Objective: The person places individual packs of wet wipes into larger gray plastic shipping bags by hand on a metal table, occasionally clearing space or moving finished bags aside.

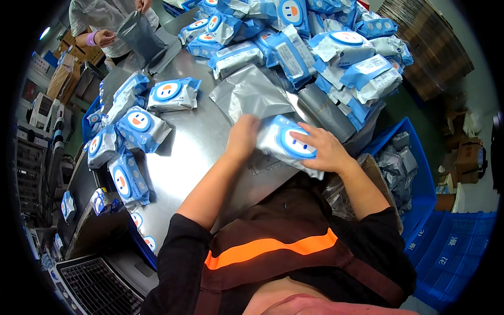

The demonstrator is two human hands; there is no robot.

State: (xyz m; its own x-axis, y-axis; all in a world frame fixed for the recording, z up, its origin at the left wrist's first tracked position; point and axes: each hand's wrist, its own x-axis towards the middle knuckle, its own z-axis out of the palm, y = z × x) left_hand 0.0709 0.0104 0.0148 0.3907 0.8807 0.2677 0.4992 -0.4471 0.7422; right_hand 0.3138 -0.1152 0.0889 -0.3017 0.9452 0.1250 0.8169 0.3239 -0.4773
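1. Wipes pack (291, 143), blue and white with a round face-like label, lies on the steel worktop (205, 152) just in front of my chest, tilted, under both my hands.
2. My right hand (321, 148) rests flat on top of the pack, its grip wide, fingers spread over the round label rather than curled around anything.
3. My left hand (242, 137) presses against the pack's left end; the grip looks partly curled, but I cannot tell whether it clasps the edge.
4. Just beyond the pack lies a flat grey mailer bag (249, 94), touching or nearly touching its far edge.
5. To my left, a loose row of packs (137, 123) sits along the worktop's edge.
6. To my right, a blue crate (407, 168) holds bagged items.
7. Farther back, a big heap of packs (315, 42) covers the worktop.
8. At the far left, another person's hands (105, 37) hold a grey bag (137, 34) open.
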